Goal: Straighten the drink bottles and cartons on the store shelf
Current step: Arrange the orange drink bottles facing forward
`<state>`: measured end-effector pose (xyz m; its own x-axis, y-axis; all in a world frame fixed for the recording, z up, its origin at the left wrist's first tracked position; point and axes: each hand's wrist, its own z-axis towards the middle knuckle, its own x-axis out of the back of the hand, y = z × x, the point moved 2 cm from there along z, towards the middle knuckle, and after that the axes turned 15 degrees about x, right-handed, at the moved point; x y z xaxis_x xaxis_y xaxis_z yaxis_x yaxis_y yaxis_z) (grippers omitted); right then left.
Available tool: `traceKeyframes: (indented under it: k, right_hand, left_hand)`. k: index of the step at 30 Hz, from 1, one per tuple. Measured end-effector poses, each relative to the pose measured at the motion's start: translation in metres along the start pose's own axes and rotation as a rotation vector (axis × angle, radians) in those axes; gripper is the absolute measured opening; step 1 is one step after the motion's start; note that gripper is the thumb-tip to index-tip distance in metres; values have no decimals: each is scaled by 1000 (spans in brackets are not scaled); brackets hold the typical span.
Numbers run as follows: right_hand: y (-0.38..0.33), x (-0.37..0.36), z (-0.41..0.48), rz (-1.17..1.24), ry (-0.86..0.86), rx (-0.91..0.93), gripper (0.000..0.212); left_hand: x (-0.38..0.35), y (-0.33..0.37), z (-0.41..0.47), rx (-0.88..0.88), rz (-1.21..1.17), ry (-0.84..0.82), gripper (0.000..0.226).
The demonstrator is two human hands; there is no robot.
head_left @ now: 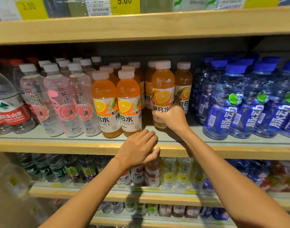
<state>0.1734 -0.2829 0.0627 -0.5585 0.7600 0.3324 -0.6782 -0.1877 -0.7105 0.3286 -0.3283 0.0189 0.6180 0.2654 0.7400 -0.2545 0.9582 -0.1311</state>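
At one o'clock from the middle of the view, the right hand [169,116] curls its fingers round the lower label of a clear plastic bottle of orange drink with a white cap [163,86]. This bottle stands on the grey middle shelf [190,139], set back from the front row. At six o'clock from it, the left hand [137,146] holds nothing, fingers straight and together over the pale wooden shelf lip [58,145]; whether it touches the lip I cannot tell.

At nine o'clock from the held bottle stand two matching front-row orange bottles [128,104], then tall clear bottles with pink labels [80,99]. At three o'clock stand dark blue bottles with blue caps [223,104].

The step in hand looks like bringing the held bottle forward into the gap beside the front pair. It probably needs to slide level with them, label outward, without nudging its neighbours.

Its base is partly behind the hand, the rear rows sink into shadow, and the lower shelves are blurred.
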Motion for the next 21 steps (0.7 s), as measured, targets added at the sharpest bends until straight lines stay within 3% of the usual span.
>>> traceKeyframes:
  k: [3, 6, 8, 13, 21]
  right_hand:
    - [-13, 18, -10, -14, -9, 105, 19]
    - [-22, 30, -28, -27, -4, 75, 55]
    - [-28, 34, -43, 3, -15, 65, 66]
    - [-46, 28, -78, 109, -65, 34, 70]
    - [-53, 14, -106, 0, -42, -54, 65]
  left_hand:
    - [11, 4, 4, 235, -258, 41, 34]
    - [30, 8, 20, 583, -612, 133, 33]
    - [46, 9, 38, 757, -883, 142, 36]
    - [73, 29, 75, 888, -1380, -9, 41]
    - [74, 46, 71, 988, -1480, 84, 21]
